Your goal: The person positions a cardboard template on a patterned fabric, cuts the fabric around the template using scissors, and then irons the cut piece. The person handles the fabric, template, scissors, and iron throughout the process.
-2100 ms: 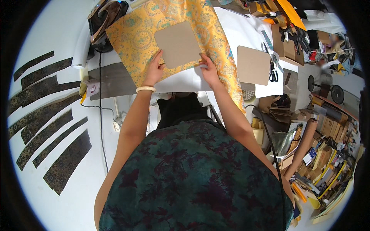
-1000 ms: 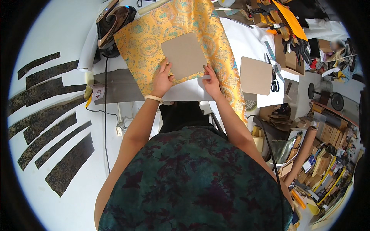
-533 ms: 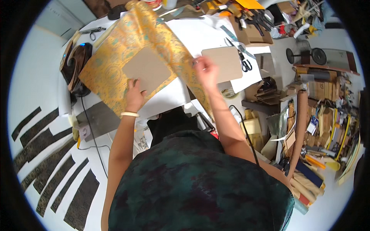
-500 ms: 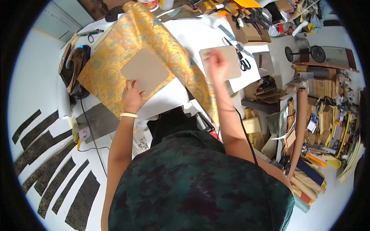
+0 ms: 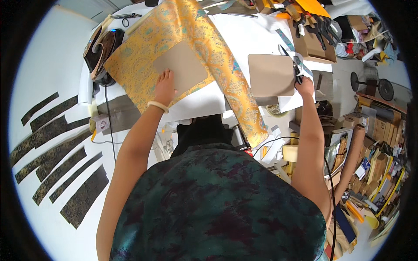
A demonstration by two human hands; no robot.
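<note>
My left hand (image 5: 165,88) lies on the lower left edge of a beige square board (image 5: 186,64), its fingers stretched out flat. Beneath that board is a gold brocade cloth (image 5: 126,65) with teal patterns, part of it running in a long folded band down the middle of the table. At the right, my right hand (image 5: 305,88) is closed round the black handles of a pair of scissors (image 5: 298,71). The blades point away from me. Beside them rests a second beige board (image 5: 271,75) on white paper.
An iron (image 5: 102,56) stands at the table's left end, its cord hanging down. Behind the scissors is a cardboard box (image 5: 318,51) holding black clamps. Dark patterned strips (image 5: 85,195) lie at the lower left. A fan (image 5: 385,90) and piled boxes are at the far right.
My right hand has moved right, from above the second board to the scissors, and closed on their handles. My left hand stays on the first board. The whole view has shifted.
</note>
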